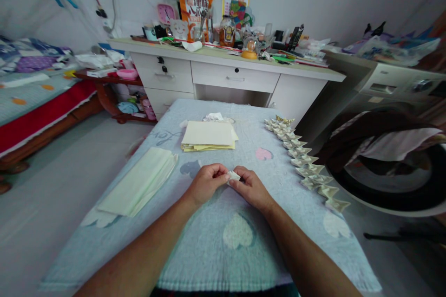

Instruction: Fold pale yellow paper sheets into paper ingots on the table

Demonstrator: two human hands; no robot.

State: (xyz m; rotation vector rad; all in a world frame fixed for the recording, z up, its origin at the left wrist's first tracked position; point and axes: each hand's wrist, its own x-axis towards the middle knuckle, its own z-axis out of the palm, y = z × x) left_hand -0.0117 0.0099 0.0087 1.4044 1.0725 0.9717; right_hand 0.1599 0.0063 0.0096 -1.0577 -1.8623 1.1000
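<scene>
Between my two hands, over the middle of the cloth-covered table, is a small piece of folded pale paper (234,176). My left hand (211,180) pinches its left side with thumb and fingers. On the other side, my right hand (249,186) grips it, the thumb pressed along the near edge. Fingers cover much of the paper, so its full shape is hidden. Beyond my hands lies a stack of cream and yellow paper sheets (208,133). Along the table's right side runs a row of several folded paper boats (303,162), one at the far end patterned.
Long pale folded sheets (139,181) lie at the table's left. Crumpled white paper (213,117) sits behind the stack. A white desk (230,74) crowded with jars and packets stands at the back. A washing machine (386,83) with clothes in its open door is at right.
</scene>
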